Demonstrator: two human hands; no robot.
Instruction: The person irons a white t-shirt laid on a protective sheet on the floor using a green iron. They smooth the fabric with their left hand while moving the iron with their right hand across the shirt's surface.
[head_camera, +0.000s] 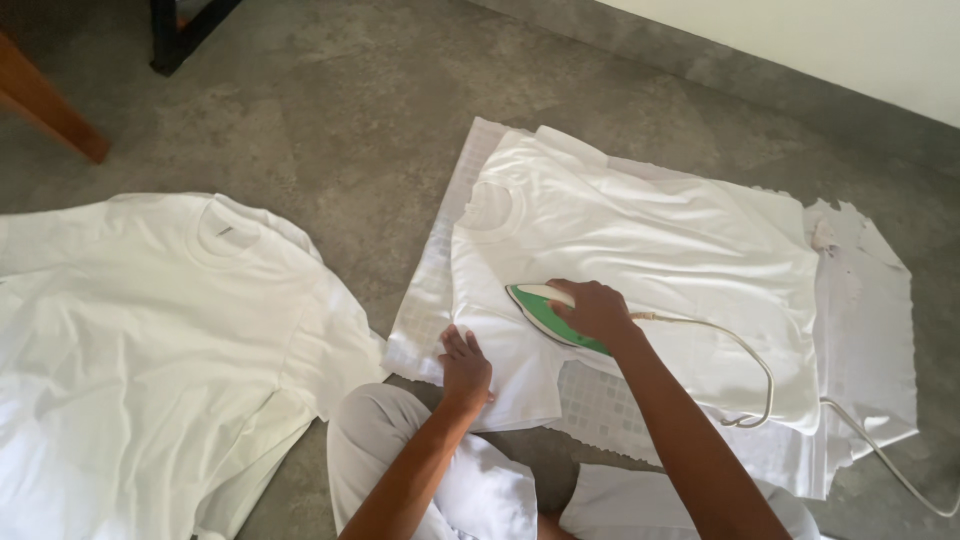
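- Head view: the right hand (597, 310) is clenched around the handle of an iron (545, 312), green and white, which rests flat on a white shirt (640, 250).
- The iron sits on the shirt's near sleeve, its tip pointing left, toward the collar side.
- The left hand (465, 368) is released, lying palm down with fingers spread on the sleeve's edge, just left of the iron and not touching it.
- The shirt lies spread out, collar to the left, on a white cloth (600, 405) with a faint square pattern, which is laid on the grey floor (350, 110).
- The cloth shows beyond the shirt on the left, at the near edge and on the right, where its edge looks ragged.
- A pale cord (765, 385) runs from the iron's back across the shirt, loops near its lower edge and trails off to the right over the floor.
- A second shirt (150, 340), also white, lies flat on the floor to the left, well apart from the iron, collar up.
- The person's knees (400, 450), in light trousers, show at the bottom edge, between the two shirts.
- A wooden leg (50, 105) and a dark frame (185, 35) stand at the upper left; a pale wall (850, 45) crosses the upper right.
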